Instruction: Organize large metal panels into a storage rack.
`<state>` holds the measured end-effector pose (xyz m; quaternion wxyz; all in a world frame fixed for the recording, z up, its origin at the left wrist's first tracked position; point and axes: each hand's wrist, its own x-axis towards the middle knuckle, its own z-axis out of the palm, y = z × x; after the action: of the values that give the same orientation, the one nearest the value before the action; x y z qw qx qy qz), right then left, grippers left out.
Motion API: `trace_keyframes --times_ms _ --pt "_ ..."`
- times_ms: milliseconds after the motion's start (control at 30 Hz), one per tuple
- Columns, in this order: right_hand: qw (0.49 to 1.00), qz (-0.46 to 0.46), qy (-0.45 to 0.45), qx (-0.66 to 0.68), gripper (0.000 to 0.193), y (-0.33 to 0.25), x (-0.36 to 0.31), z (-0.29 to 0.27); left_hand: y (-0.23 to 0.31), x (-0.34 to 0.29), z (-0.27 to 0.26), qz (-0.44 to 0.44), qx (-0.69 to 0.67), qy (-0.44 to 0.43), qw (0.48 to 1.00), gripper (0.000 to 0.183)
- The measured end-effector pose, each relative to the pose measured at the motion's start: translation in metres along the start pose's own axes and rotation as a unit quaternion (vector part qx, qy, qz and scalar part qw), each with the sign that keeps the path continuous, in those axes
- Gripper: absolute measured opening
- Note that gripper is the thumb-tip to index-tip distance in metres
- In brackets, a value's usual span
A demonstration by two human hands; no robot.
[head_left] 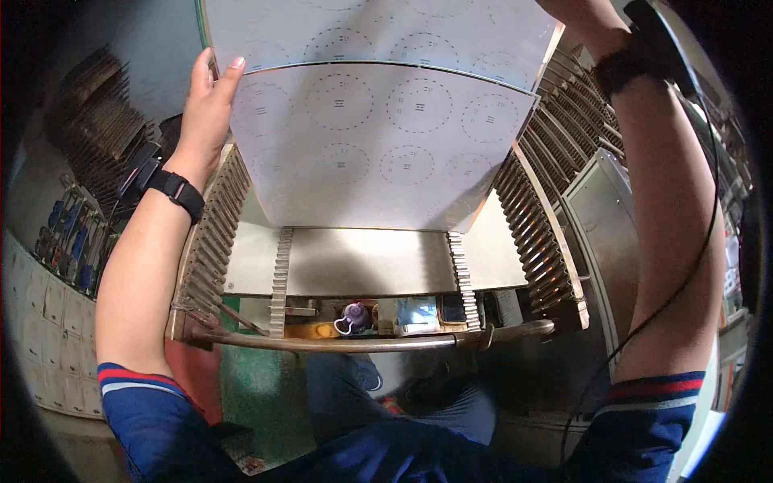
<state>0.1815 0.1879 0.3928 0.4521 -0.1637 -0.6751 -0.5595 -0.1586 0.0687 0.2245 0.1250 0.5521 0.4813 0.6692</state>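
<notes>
Pale grey thin panel printed with dotted circles (pixel 378 137) hangs upright above the slotted metal rack (pixel 541 241), so its lower edge lines up with the slots. My left hand (pixel 205 109) pinches its left edge; my right hand (pixel 584 20) grips top right, fingers cut off.

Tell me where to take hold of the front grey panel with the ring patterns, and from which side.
Grip the grey panel by its bare side edges, from outside left and right, as the left hand does now. It is wide, thin and stands nearly upright between the slotted rack's toothed rails, so the edges are likely the safest hold, sparing the printed rings.
</notes>
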Motion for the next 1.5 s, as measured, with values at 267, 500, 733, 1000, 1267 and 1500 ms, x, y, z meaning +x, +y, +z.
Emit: trace_keyframes --times_ms 267,500,733,1000,1267,1500 --pt "0.806 0.101 -0.495 0.310 0.064 -0.017 0.011 -0.036 -0.015 0.008 -0.009 0.035 0.006 0.016 0.999 0.065" --pt "0.897 0.159 -0.343 0.231 0.064 -0.079 0.039 0.027 -0.001 0.003 -0.011 0.029 -0.012 0.059 0.998 0.066" --pt "0.853 0.102 -0.433 0.272 0.071 -0.093 0.052 0.003 -0.007 0.005 -0.016 0.038 -0.041 0.103 0.993 0.065" --pt "0.940 0.183 -0.218 0.189 0.060 -0.047 0.022 0.029 -0.037 0.022 -0.037 0.138 0.117 0.091 0.979 0.055" --pt "0.616 0.570 -0.227 0.494 0.059 0.023 -0.101 0.017 -0.015 0.025 -0.030 0.123 0.151 0.090 0.977 0.036" --pt "0.550 0.577 -0.079 0.599 0.049 -0.025 -0.072 0.003 -0.022 0.023 -0.019 0.071 0.142 0.097 0.983 0.045"
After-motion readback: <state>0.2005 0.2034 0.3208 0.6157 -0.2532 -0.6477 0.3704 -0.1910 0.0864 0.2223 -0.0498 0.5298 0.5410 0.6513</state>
